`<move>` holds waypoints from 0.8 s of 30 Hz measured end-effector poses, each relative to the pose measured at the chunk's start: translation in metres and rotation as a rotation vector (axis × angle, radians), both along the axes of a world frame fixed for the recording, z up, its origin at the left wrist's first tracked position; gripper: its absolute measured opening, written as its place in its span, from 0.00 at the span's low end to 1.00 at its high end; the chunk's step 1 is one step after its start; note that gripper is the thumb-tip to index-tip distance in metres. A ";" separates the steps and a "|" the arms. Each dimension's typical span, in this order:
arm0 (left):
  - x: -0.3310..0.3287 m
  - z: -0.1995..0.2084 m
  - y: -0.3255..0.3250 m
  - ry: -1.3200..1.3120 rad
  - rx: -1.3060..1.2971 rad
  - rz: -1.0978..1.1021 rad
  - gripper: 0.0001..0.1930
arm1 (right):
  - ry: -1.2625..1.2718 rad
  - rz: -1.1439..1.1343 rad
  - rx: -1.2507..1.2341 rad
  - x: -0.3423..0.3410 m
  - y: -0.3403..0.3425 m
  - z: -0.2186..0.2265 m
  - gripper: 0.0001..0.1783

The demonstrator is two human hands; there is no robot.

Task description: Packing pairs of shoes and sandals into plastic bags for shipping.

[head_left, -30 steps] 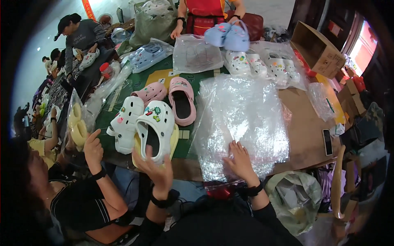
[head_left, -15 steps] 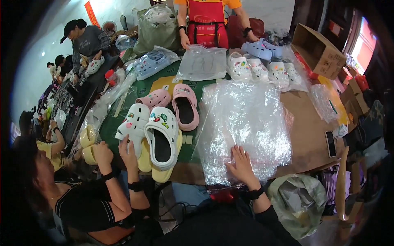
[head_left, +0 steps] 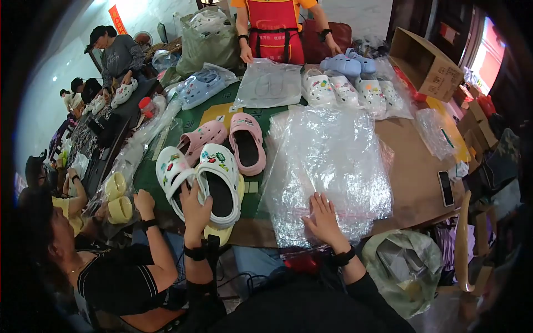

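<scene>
My left hand [head_left: 196, 210] is closed around the heel edges of a pair of white clogs with colourful charms, at their inner sides. The left white clog [head_left: 172, 166] leans a little outward, and the right white clog [head_left: 219, 177] stands next to it. Part of a yellow clog [head_left: 222, 235] shows beneath them. Behind stand two pink clogs, one lying askew [head_left: 205, 139] and one toe-away [head_left: 247, 144]. My right hand [head_left: 326, 222] lies flat with spread fingers on a stack of clear plastic bags [head_left: 333, 161], near the table's front edge.
Opposite, a person in a red apron [head_left: 275, 33] handles a clear bag [head_left: 269, 83] and blue clogs [head_left: 355, 64]. Bagged white clogs [head_left: 322, 91] stand nearby. A phone [head_left: 446, 187] lies at right. To my left sits a co-worker [head_left: 119, 272], near yellow clogs [head_left: 117, 200].
The left white clog has turned from its side to show its opening and charms. My left hand has moved right and taken hold at the heels. My right hand stays on the bags.
</scene>
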State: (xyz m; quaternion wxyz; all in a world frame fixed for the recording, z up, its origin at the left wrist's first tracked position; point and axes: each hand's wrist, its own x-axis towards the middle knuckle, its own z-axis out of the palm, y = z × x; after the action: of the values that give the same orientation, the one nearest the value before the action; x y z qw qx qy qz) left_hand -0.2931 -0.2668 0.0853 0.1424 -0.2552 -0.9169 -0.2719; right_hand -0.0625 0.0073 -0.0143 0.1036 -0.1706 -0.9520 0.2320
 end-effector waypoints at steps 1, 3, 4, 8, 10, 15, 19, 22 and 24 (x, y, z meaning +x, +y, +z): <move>-0.002 0.002 0.002 -0.043 -0.088 0.022 0.34 | 0.003 -0.004 0.002 0.001 0.001 -0.001 0.40; -0.001 0.005 0.011 -0.073 -0.095 0.102 0.34 | -0.002 -0.009 -0.003 0.001 0.001 -0.003 0.41; -0.001 0.007 0.014 -0.107 -0.104 0.188 0.35 | 0.002 -0.016 -0.003 0.001 0.002 -0.004 0.41; -0.013 0.005 0.011 -0.216 -0.141 0.185 0.36 | 0.015 -0.006 0.010 0.002 0.002 -0.004 0.40; -0.016 -0.001 0.010 -0.204 -0.154 0.223 0.36 | 0.019 -0.002 0.007 0.000 0.000 -0.005 0.40; -0.012 0.003 0.018 -0.235 -0.151 0.253 0.33 | 0.041 -0.006 0.006 0.001 0.001 -0.004 0.40; 0.005 -0.009 0.023 -0.023 -0.177 0.146 0.24 | 0.028 -0.018 -0.012 0.002 0.001 -0.004 0.40; 0.011 -0.008 0.021 0.008 -0.207 0.143 0.21 | 0.031 -0.018 0.001 0.001 0.001 -0.004 0.39; 0.016 -0.004 0.022 0.004 -0.141 0.144 0.20 | 0.043 -0.017 -0.004 0.003 0.001 -0.004 0.39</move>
State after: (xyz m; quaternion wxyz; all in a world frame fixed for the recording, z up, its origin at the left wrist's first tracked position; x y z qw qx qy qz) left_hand -0.2775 -0.2446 0.0809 0.1450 -0.1987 -0.9494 -0.1951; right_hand -0.0599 0.0086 -0.0185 0.1259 -0.1739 -0.9475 0.2368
